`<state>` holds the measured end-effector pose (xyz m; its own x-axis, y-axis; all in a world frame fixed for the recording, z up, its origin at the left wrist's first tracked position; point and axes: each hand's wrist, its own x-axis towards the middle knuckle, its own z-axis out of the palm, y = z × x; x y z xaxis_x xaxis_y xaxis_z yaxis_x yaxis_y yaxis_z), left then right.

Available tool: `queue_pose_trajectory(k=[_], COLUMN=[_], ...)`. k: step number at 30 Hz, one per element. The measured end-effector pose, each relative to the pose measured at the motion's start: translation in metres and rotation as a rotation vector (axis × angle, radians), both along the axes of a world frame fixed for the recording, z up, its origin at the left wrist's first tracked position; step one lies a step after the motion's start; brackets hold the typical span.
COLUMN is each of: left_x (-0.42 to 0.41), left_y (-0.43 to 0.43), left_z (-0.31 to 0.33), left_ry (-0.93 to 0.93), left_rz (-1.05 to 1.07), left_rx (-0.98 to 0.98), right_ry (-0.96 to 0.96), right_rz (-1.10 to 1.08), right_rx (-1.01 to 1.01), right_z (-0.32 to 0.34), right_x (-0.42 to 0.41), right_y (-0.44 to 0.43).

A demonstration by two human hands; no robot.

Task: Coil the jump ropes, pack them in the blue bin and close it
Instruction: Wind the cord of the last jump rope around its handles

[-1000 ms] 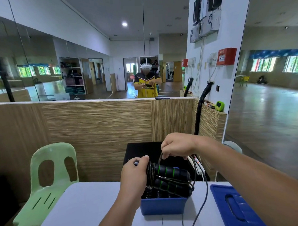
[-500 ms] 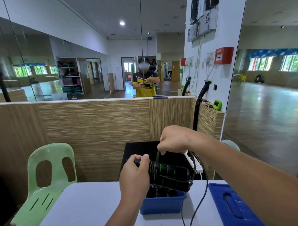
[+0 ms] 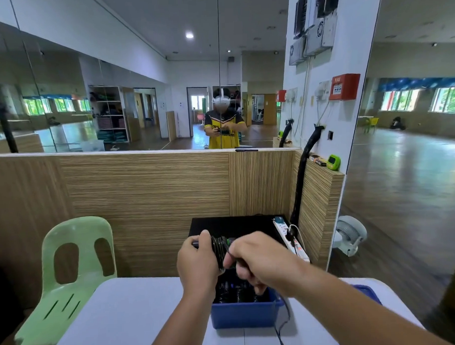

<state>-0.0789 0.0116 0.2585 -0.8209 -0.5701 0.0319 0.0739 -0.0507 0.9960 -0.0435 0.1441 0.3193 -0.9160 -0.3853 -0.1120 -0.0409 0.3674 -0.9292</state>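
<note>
A black jump rope point(image 3: 219, 251), with a bit of green showing, is held just below the middle of the frame, above the bin. Its cord is wound in tight turns; the left hand point(image 3: 199, 262) grips one end and the right hand point(image 3: 256, 259) pinches the cord. A loose cord tail point(image 3: 282, 323) hangs past the bin's right front corner. The blue bin point(image 3: 243, 315) stands open at bottom centre with more coiled black ropes point(image 3: 234, 292) inside. Its blue lid point(image 3: 367, 290) lies off at lower right, mostly hidden.

Glossy plastic blue bin point(image 3: 244, 314), smooth matt white table point(image 3: 128, 315), striped wood-grain partition point(image 3: 144, 197).
</note>
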Motion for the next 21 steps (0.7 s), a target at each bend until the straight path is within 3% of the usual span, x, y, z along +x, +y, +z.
queue_pose_trajectory(k=[5, 13, 21], left_x=[-0.003, -0.001, 0.000], left_y=[0.004, 0.010, 0.012], left_z=[0.005, 0.010, 0.007], left_ry=[0.045, 0.005, -0.018], left_rz=[0.021, -0.015, -0.116], left_rx=[0.021, 0.108, 0.240], right_ry=[-0.009, 0.129, -0.004], right_rz=[-0.004, -0.112, 0.038], right_rx=[-0.145, -0.200, -0.275], right_z=[-0.037, -0.076, -0.087], right_x=[0.011, 0.014, 0.000], right_y=[-0.002, 0.001, 0.012])
